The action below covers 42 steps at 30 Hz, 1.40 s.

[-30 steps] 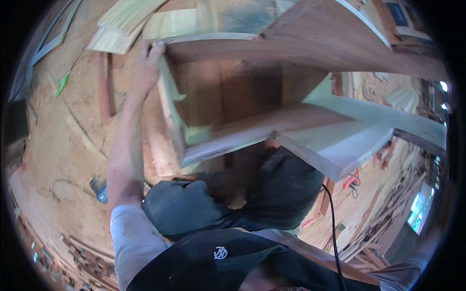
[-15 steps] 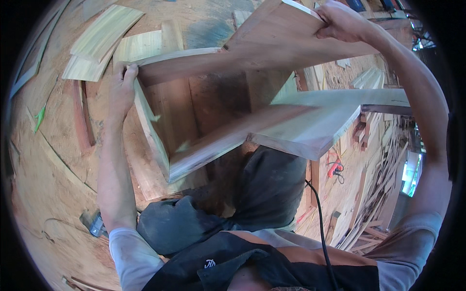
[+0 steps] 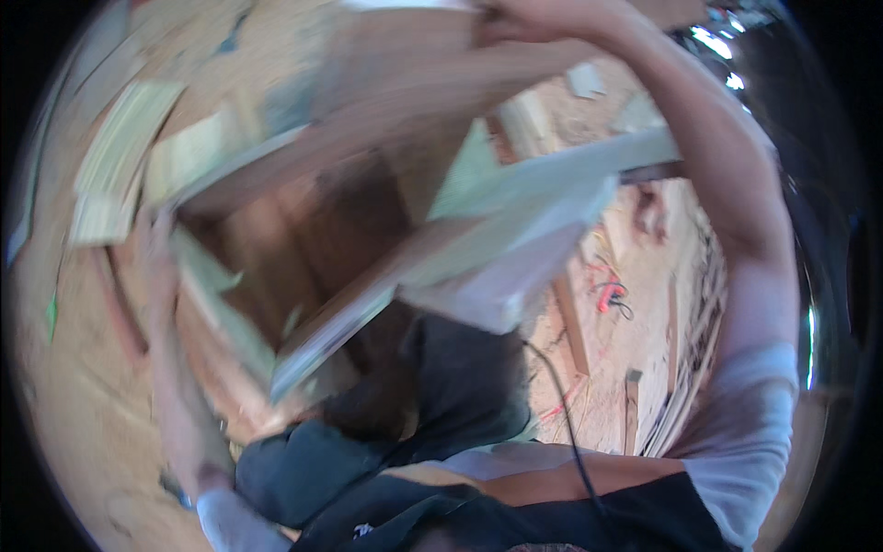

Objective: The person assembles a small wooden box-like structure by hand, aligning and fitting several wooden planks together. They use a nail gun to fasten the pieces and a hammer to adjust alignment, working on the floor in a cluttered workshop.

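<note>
The picture is smeared with motion, so fine detail is lost; a large wooden frame [image 3: 386, 230] of boards and panels fills the middle, tilted over the person's knees, its pale lower corner hanging just above the dark trousers [image 3: 441, 405]. The left hand [image 3: 161, 253] sits at the frame's left edge, fingers seemingly closed on the board there, probably to steady that side; the blur hides how tightly they wrap. The right hand [image 3: 538, 18] reaches far up to the top edge and closes over it, the arm stretched long, which suits bearing the weight of something this wide. Loose planks [image 3: 115, 170] lie on the sawdust floor [image 3: 74, 405] to the left; a red tool [image 3: 610, 296] and a black cable [image 3: 570, 432] lie to the right.
</note>
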{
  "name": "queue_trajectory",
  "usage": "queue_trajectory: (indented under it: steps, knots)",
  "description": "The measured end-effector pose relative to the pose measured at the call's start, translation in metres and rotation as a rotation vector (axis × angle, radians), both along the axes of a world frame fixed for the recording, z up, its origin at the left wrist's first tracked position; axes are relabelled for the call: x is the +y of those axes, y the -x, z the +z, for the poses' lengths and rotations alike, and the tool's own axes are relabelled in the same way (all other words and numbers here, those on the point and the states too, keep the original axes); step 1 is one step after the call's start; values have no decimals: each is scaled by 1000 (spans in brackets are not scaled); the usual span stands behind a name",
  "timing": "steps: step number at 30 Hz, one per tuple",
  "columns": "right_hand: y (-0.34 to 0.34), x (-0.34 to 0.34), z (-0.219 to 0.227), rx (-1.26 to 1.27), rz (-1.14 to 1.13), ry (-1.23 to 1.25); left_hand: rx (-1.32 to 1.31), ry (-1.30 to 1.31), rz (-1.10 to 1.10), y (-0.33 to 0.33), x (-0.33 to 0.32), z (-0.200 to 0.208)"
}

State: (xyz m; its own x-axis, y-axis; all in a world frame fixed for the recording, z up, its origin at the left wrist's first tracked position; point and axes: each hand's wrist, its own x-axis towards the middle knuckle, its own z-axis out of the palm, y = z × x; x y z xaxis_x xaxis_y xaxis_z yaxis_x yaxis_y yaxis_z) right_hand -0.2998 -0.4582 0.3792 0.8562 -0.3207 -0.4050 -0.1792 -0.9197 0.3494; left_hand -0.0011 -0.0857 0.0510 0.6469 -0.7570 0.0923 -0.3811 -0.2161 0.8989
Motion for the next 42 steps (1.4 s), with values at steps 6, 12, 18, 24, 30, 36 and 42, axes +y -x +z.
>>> queue_trajectory:
  steps: [6,12,18,24,30,36,42]
  knots:
    - [-8,0,-10,-181,207,87,69,-172,-27,-22,-1,-10]
    - [7,0,-9,-88,191,81,-211,-206,26,6,3,22]
    - [-13,43,-39,-472,157,10,55,-59,62,19,-14,13]
    - [-100,142,-122,-685,599,-93,139,-47,93,28,-18,25]
    - [-156,181,-205,-373,104,-584,231,114,65,31,-14,-1]
    - [-181,184,-229,-330,111,-521,272,159,173,61,2,-74]
    - [-181,193,-228,-384,45,-545,81,255,213,59,-9,-111]
